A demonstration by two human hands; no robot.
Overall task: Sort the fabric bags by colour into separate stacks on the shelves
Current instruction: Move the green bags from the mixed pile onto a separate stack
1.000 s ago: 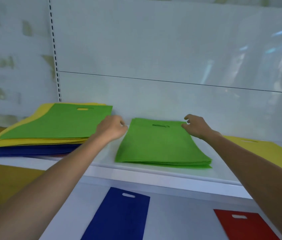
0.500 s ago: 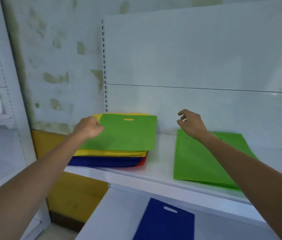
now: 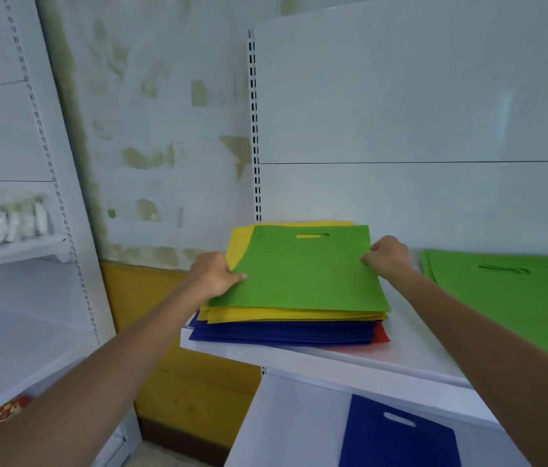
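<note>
A mixed pile of fabric bags lies at the left end of the upper shelf (image 3: 400, 360). A green bag (image 3: 302, 271) tops it, over yellow bags (image 3: 286, 313), blue bags (image 3: 282, 332) and a red bag (image 3: 382, 335). My left hand (image 3: 213, 273) pinches the green bag's left edge. My right hand (image 3: 387, 256) pinches its right edge. A separate stack of green bags (image 3: 515, 298) lies to the right on the same shelf. One blue bag (image 3: 400, 436) lies on the lower shelf.
A second white shelf unit (image 3: 13, 332) stands at the left, with pale packets (image 3: 3, 220) on an upper level and a colourful packet (image 3: 6, 412) at its front. A stained wall with a yellow base (image 3: 151, 298) fills the gap between the units.
The view has swung left. Both hands left the separate green stack, moved to the mixed pile and took hold of the top green bag's side edges.
</note>
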